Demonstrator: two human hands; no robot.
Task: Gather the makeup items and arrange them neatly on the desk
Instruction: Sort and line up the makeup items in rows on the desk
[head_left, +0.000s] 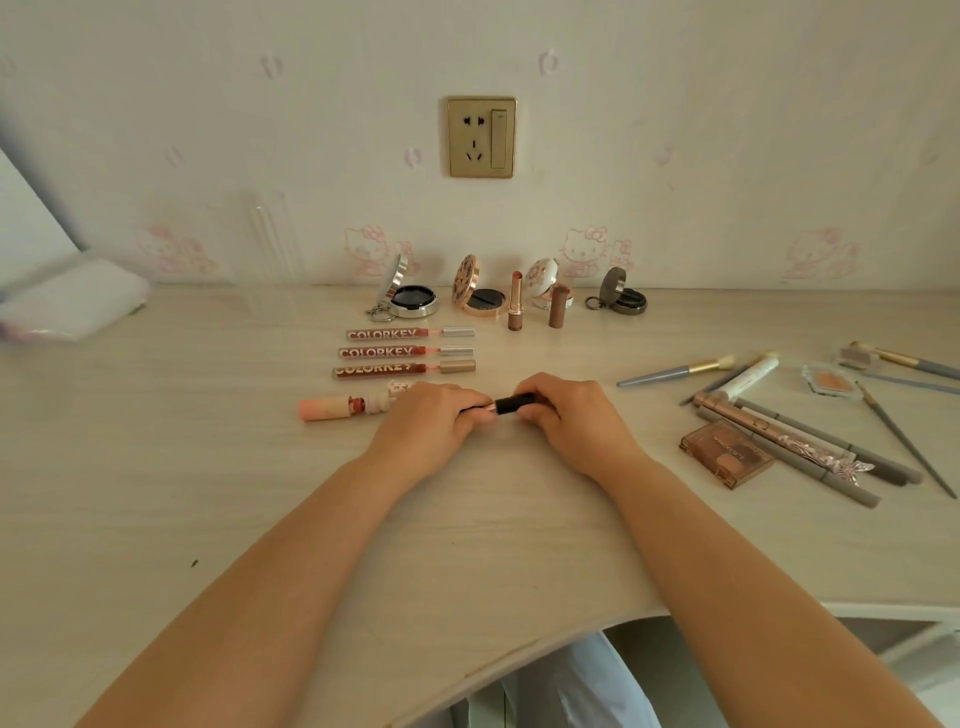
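We see both hands low over the desk (156, 467); the left hand (434, 415) and the right hand (569, 413) each curl round an end of a black tube (514, 404) (lying level between them). It sits just below three lip gloss tubes (405, 352) lined in a row; brushes and pencils (789, 426) lie scattered well apart to the right.

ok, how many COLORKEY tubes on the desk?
3, lying in a stacked row left of centre: top tube, middle tube, bottom tube. None appears hidden, though the hands cover some desk below them.
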